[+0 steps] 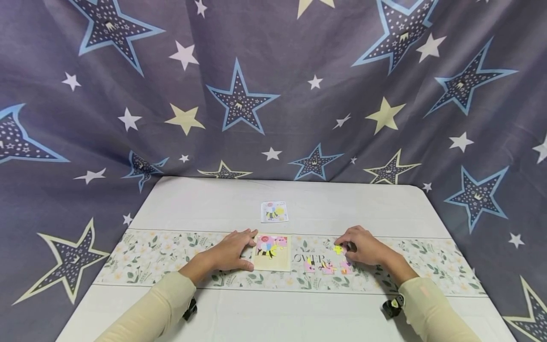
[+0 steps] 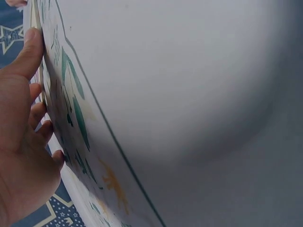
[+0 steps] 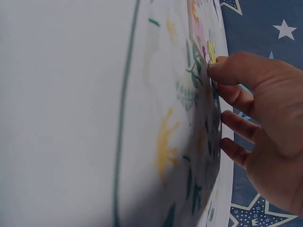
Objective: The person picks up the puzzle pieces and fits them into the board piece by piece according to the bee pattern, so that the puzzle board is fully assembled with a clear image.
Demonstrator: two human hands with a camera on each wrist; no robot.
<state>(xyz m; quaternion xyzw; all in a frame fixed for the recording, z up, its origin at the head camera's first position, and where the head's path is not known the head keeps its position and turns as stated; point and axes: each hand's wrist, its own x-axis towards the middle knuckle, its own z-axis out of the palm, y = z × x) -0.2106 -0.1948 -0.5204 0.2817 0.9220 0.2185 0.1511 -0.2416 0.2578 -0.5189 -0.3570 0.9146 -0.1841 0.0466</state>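
Note:
A shallow wooden puzzle tray [image 1: 278,264] lies on the table, its upper part filled with joined pieces of a bee picture [image 1: 266,248]. My left hand [image 1: 232,251] rests at the tray's left edge, thumb and fingers spread along it. To the right, my right hand [image 1: 363,245] pinches a yellow and pink puzzle piece [image 1: 338,249] between thumb and forefinger. In the right wrist view, the thumb and fingertip [image 3: 215,68] meet at this piece, close to the table surface. Below it lie a pink and yellow piece [image 1: 309,265], another pink piece [image 1: 328,267] and a pink-orange one [image 1: 345,268].
A small picture card [image 1: 274,212] with the bee design lies behind the tray. Across the white table [image 1: 205,204] runs a floral printed band [image 1: 158,256] with lettering, partly covered by the tray. A star-patterned curtain [image 1: 273,147] hangs behind and at both sides.

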